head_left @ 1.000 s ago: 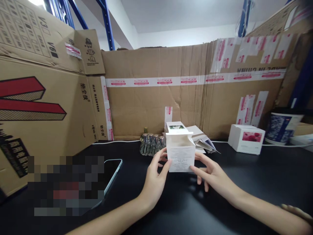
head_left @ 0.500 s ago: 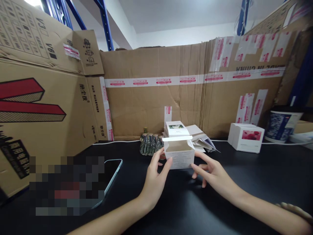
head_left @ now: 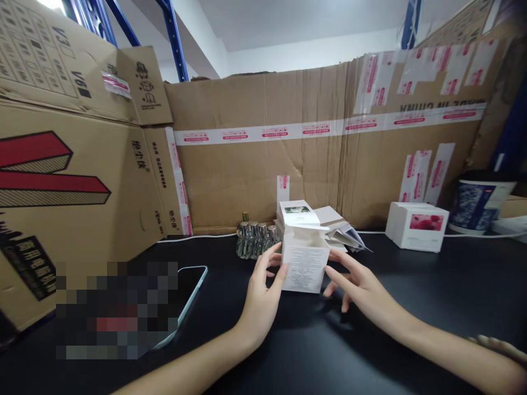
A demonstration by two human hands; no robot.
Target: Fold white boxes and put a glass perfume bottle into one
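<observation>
On black tabletop (head_left: 411, 307), left hand (head_left: 265, 291) pinching white box (head_left: 304, 269), right hand (head_left: 354, 280) spread alongside.

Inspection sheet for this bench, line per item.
Surface: black tabletop, glossy, no spill seen.
Work items: open-topped white carton; clear bottles behind, left; pictured white box and folded card behind.
Clutter: phone, partly pixelated, left; pink-pictured box and lidded cup, right.
Grips: left grip holds carton; right grip at its right edge, contact unclear.
Cables: white cable along cardboard's foot.
Surroundings: taped cardboard, blue posts.
</observation>
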